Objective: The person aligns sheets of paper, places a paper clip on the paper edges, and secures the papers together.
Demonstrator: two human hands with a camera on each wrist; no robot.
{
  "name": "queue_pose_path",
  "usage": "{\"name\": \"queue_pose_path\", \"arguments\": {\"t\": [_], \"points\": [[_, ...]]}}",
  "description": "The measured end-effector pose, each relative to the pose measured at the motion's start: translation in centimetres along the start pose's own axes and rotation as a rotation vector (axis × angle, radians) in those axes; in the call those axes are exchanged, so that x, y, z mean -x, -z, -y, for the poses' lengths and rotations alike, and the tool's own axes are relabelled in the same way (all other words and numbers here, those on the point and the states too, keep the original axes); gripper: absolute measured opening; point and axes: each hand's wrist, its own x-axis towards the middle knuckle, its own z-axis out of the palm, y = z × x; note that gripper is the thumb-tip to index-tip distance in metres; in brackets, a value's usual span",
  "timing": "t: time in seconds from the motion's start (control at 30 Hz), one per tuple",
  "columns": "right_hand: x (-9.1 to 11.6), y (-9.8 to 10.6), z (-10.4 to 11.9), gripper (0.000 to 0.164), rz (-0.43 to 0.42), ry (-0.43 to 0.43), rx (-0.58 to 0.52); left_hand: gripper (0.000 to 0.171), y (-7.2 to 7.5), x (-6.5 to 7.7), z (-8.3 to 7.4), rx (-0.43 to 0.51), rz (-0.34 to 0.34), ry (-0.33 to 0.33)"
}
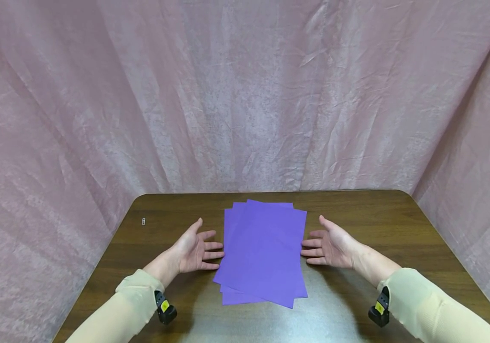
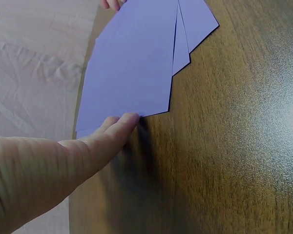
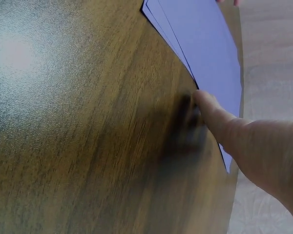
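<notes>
Several sheets of purple paper (image 1: 264, 252) lie in a loose, fanned stack at the middle of the table, their corners turned different ways. On the left of the stack is my left hand (image 1: 198, 250), palm turned inward, fingers straight and thumb raised. Its fingertips (image 2: 132, 117) come right up to the paper's edge in the left wrist view. My right hand (image 1: 328, 245) mirrors it on the other side, fingers extended toward the sheets and thumb up. In the right wrist view its fingertips (image 3: 200, 95) are at the paper's side edge. Neither hand grips anything.
A small paper clip (image 1: 144, 221) lies at the back left of the brown wooden table (image 1: 365, 209). Pink curtains (image 1: 245, 95) hang behind the table and along its sides. Both forearms wear pale sleeves with a black wrist device (image 1: 165, 307).
</notes>
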Motion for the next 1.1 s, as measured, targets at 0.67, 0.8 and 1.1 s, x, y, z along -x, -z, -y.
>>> {"name": "queue_pose_path", "arguments": {"t": [0.67, 0.8, 1.1], "points": [[-0.4, -0.5, -0.6, 0.088, 0.000, 0.004, -0.079, 0.091, -0.3, -0.1, 0.2, -0.022, 0.006, 0.031], [-0.7, -0.6, -0.7, 0.088, 0.004, 0.000, -0.126, 0.091, -0.3, -0.1, 0.3, -0.021, 0.010, 0.033], [-1.0, -0.7, -0.7, 0.088, -0.043, 0.005, -0.099, 0.090, -0.3, -0.3, 0.2, -0.026, 0.010, 0.037]]}}
